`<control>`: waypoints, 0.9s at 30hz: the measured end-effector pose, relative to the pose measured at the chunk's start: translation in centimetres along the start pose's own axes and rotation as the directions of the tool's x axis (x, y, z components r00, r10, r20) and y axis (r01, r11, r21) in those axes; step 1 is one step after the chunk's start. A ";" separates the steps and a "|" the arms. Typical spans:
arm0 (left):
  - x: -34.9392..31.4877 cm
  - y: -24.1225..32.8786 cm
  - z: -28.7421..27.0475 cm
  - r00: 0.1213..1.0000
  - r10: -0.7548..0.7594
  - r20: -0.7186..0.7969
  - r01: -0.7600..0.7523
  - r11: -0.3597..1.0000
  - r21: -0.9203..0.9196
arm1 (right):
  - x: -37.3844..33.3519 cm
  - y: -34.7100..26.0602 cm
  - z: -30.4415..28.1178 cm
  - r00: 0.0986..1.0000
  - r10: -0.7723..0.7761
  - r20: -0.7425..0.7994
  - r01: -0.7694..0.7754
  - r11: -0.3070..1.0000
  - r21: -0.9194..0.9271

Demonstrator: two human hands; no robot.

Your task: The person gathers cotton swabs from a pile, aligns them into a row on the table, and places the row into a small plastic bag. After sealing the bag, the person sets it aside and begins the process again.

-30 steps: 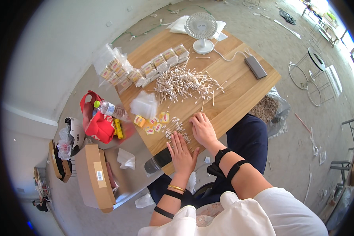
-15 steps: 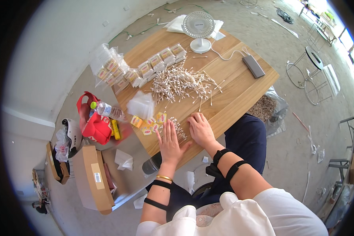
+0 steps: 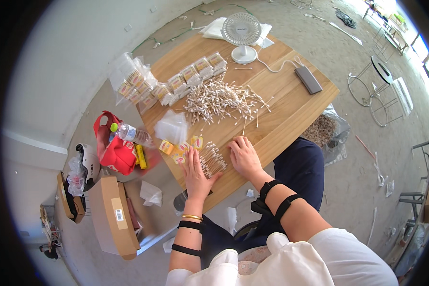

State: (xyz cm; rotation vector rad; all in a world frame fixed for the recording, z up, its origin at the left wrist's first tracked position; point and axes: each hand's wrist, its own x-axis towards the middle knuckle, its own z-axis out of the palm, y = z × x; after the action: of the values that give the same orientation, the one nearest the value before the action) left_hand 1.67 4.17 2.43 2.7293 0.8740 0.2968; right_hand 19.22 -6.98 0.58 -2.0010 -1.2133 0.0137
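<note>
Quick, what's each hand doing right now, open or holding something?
Left hand: open, flat on the table, its edge against the small bunch of cotton swabs; holds nothing.
Right hand: open, palm down beside the same bunch; holds nothing.

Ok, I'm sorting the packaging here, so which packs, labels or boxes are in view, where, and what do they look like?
Clear packs of cotton swabs: row across the table's far left, boxy, yellow-edged.
Small yellow labels: by the left hand, flat, yellow and red.
Clear bags: beyond the labels, flat, see-through.
Cardboard box: floor, left, brown, with a white barcode sticker.
Right hand: beside a small swab bundle.
</note>
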 end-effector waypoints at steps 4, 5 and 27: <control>0.1 1.3 0.9 0.994 0.106 -0.038 -0.102 0.990 0.098 | 0.1 -0.1 0.1 1.000 -0.009 -0.012 0.009 1.000 0.001; 0.0 1.5 1.8 0.994 0.103 -0.040 -0.099 0.990 0.099 | 0.1 -0.2 0.1 1.000 -0.005 -0.006 0.005 1.000 0.012; -2.2 5.1 2.7 0.998 -0.010 0.065 -0.001 0.984 0.176 | -0.1 0.1 0.2 1.000 -0.001 -0.018 0.001 1.000 0.018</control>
State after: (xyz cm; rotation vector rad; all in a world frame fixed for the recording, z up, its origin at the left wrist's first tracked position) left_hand 3.35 -1.65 1.20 2.8793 0.9289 0.1338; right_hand 19.13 -6.94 0.34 -1.9812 -1.1991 0.0063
